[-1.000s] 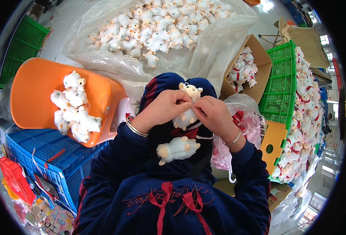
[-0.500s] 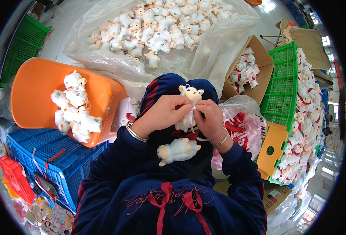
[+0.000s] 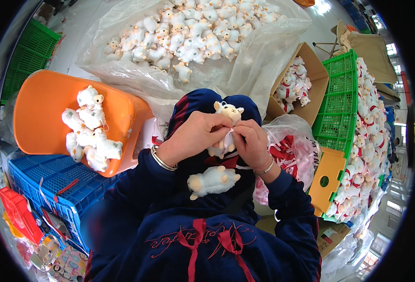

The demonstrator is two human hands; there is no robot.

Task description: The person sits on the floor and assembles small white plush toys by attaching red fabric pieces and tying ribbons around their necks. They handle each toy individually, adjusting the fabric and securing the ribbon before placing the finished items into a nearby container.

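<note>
A small white plush sheep [image 3: 229, 112] lies face up on my lap, its cream face pointing away from me. At its neck is a thin pale ribbon [image 3: 229, 136]. My left hand [image 3: 195, 134] pinches the ribbon from the left side, thumb and forefinger pressed together. From the right, my right hand [image 3: 250, 143] pinches it too, its fingertips nearly touching those of the left. The fingers cover part of the ribbon and the toy's chest. Closer to my body, a second plush sheep [image 3: 213, 182] rests on its side, untouched.
An orange chair [image 3: 40, 110] holding several plush sheep stands at left, above a blue crate [image 3: 57, 178]. Ahead, a plastic sheet [image 3: 137, 77] carries a heap of sheep. On the right are a bag of red ribbons [image 3: 287, 155], a cardboard box [image 3: 311, 70] and a green crate [image 3: 334, 108].
My left hand has shifted slightly, its fingertips moving a little right and up at the toy's neck. The right hand stays almost in place. The second sheep has not moved.
</note>
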